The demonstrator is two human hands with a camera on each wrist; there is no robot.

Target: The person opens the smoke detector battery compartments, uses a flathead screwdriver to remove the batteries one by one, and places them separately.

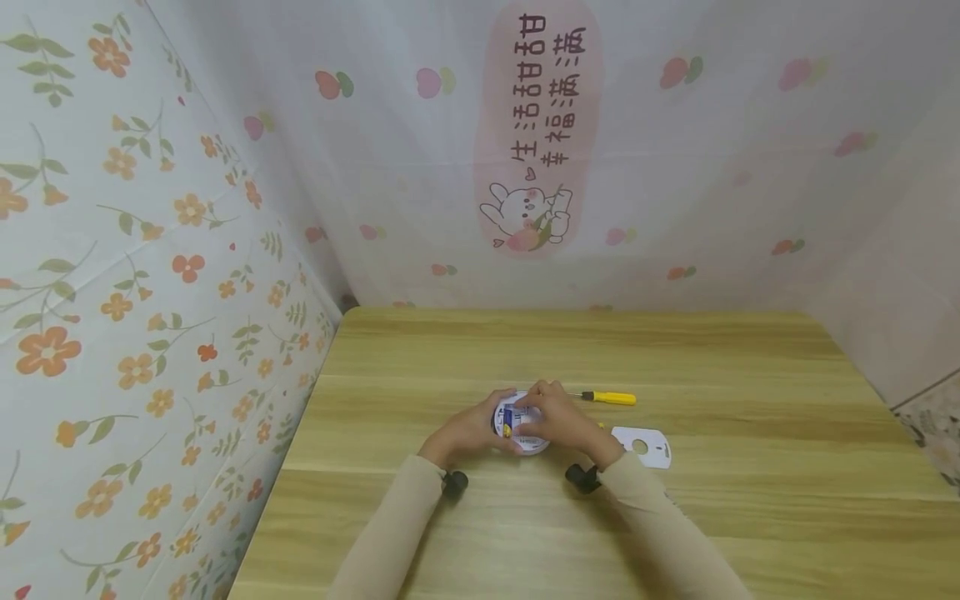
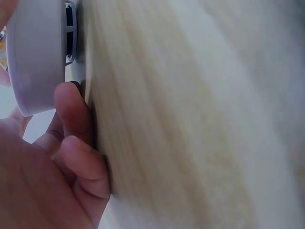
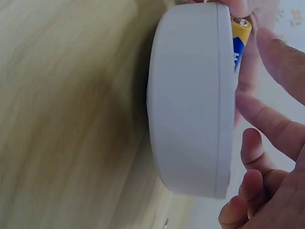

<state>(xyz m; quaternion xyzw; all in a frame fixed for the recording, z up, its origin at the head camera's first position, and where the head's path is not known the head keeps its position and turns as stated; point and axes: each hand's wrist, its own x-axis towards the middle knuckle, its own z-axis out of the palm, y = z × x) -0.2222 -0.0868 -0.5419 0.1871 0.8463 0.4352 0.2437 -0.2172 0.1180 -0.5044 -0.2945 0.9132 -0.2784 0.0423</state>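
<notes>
A round white smoke detector (image 1: 531,446) lies back side up over the table, its vented face (image 2: 71,33) turned down towards the wood. My left hand (image 1: 471,427) grips its left side, with the thumb on the near rim and fingers round the far side. A blue and yellow battery (image 1: 508,421) sits at the back of the detector; in the right wrist view one end of this battery (image 3: 241,29) sticks up, tilted. My right hand (image 1: 558,417) reaches over the detector, thumb and forefinger apart, one fingertip touching the back beside the battery.
A screwdriver (image 1: 611,398) with a yellow handle lies behind the right hand. Right of the right wrist is a white mounting plate (image 1: 656,448) with a round hole. A small yellow thing (image 1: 602,426) shows partly beside that wrist. The wooden table (image 1: 375,350) ends at a curtain.
</notes>
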